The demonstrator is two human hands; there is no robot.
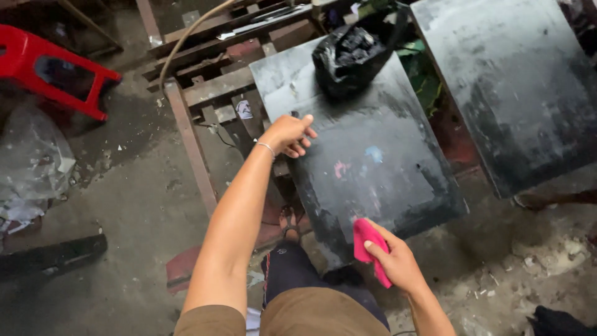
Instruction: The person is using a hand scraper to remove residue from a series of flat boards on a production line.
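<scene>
A dark, smudged flat board [367,162] with pink and blue paint marks lies tilted in front of me. My left hand [289,134] grips its left edge, with the fingers curled over the rim and a thin bracelet on the wrist. At the board's near edge, my right hand [395,261] holds a pink rag [365,239]. A black plastic bag [351,56] with dark lumps sits on the board's far end.
A second dark board [516,87] stands to the right. A red plastic stool [56,68] is at the far left, metal bars and frames [193,149] lie behind the board, and crumpled clear plastic [31,162] covers the dirty concrete floor at left.
</scene>
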